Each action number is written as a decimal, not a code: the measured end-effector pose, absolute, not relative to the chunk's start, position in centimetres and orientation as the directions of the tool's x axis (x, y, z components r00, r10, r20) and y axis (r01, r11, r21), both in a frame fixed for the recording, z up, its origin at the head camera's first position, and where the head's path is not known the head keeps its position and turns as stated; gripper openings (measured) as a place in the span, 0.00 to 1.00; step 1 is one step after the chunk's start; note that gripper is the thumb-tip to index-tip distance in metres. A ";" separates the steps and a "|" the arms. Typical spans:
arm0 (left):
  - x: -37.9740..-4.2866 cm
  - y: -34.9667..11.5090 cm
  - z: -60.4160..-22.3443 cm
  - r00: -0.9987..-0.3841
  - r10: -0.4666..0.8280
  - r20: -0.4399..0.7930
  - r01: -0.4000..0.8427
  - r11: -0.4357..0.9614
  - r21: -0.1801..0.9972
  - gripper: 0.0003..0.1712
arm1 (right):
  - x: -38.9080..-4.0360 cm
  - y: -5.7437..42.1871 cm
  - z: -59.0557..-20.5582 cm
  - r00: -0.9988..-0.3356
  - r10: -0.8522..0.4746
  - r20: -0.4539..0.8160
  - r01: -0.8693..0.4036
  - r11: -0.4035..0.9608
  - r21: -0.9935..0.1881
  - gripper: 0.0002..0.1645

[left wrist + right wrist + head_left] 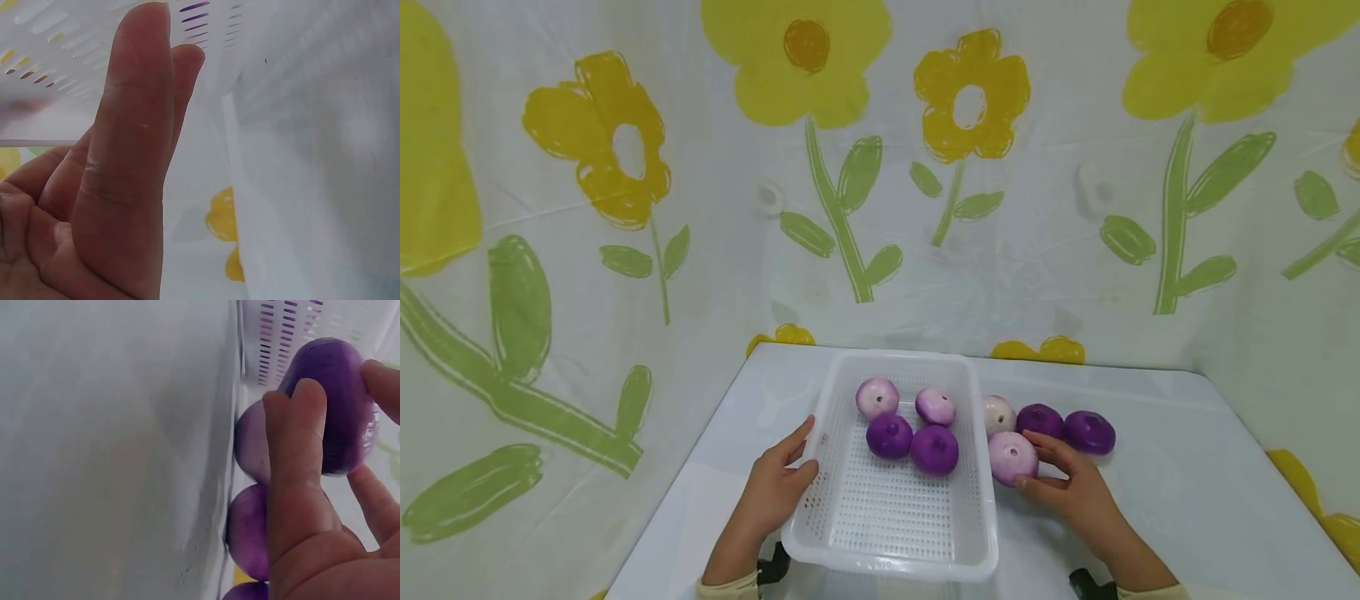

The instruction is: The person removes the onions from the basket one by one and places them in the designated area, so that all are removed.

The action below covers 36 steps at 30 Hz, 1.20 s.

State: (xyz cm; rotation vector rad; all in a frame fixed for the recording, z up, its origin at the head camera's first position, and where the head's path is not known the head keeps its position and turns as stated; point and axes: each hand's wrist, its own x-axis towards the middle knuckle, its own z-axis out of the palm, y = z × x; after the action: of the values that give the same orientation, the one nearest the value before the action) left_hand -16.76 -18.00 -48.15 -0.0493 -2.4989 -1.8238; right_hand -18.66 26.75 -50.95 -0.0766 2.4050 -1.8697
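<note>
In the head view my right hand point(1078, 492) pinches a pale purple onion point(1011, 454) between thumb and fingers, just right of a white slotted plastic basket point(880, 568). The right wrist view shows this onion point(340, 406) from its darker side. My left hand point(775, 483) rests at the basket's left side; a straight thumb point(128, 144) lies against the slotted wall in the left wrist view. Inside the basket's far half sit several onions, two pale and two dark purple point(935, 451). Beyond the held onion are a whitish onion point(997, 413) and two dark ones point(1091, 433).
The basket stands on a white table point(1172, 483). A white cloth point(1045, 275) printed with yellow flowers hangs behind the table and at its sides. Dark straps point(1093, 585) show at both wrists.
</note>
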 end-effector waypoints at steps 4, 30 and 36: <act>-16.7 -18.0 -48.1 -0.998 -0.001 0.064 0.060 0.312 0.948 0.38 | -18.6 26.6 -51.0 -0.991 -0.111 -0.069 0.043 0.223 -0.974 0.47; -16.9 -17.9 -48.1 -0.999 -0.008 0.046 0.041 0.321 0.946 0.38 | -18.9 26.7 -51.7 -0.989 -0.124 -0.079 0.040 0.292 -0.956 0.47; -16.8 -17.9 -48.2 -0.999 -0.002 0.052 0.049 0.316 0.947 0.38 | -18.7 26.6 -51.9 -0.992 -0.126 -0.013 -0.030 0.333 -0.942 0.45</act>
State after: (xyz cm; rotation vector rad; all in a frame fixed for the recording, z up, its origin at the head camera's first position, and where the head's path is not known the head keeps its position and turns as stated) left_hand -16.84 -17.95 -48.17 -0.0445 -2.5127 -1.8112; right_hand -18.71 26.64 -51.93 -0.1470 2.4958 -1.7616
